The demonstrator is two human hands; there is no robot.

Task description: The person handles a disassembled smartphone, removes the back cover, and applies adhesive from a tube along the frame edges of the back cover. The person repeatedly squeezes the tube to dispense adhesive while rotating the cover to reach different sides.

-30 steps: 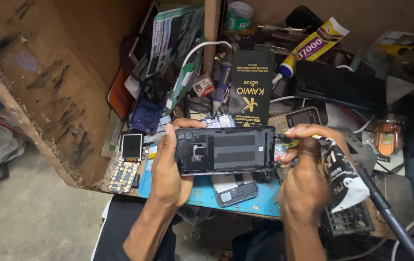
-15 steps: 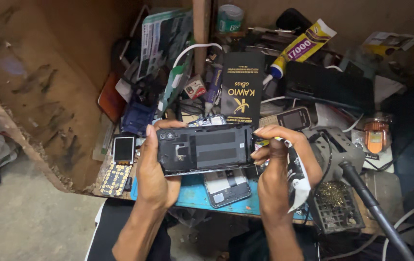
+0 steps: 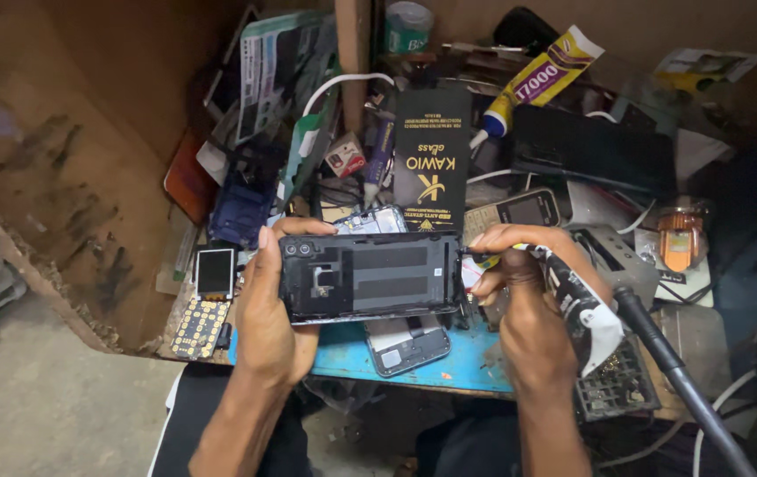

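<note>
My left hand [image 3: 270, 320] grips the left end of a black phone back cover [image 3: 369, 276], held sideways above the blue mat [image 3: 449, 364], inner side up, with camera holes at its left end. My right hand [image 3: 527, 309] holds a thick black tool handle wrapped in white tape [image 3: 583, 305]. Its tip meets the cover's right edge. A dark hose [image 3: 674, 375] runs from the handle toward the lower right. Under the cover lies another phone part [image 3: 405, 340] on the mat.
The bench is crowded: a black flat box [image 3: 432, 163], a yellow glue tube [image 3: 539, 78], a keypad phone [image 3: 520, 210], a small screen [image 3: 214, 270], a keypad board [image 3: 196, 327], a metal grille [image 3: 615, 389]. A wooden wall [image 3: 87, 132] stands at left.
Both hands and the cover sit slightly further left in view than a second ago. The grips are unchanged, and the tool tip stays at the cover's right edge.
</note>
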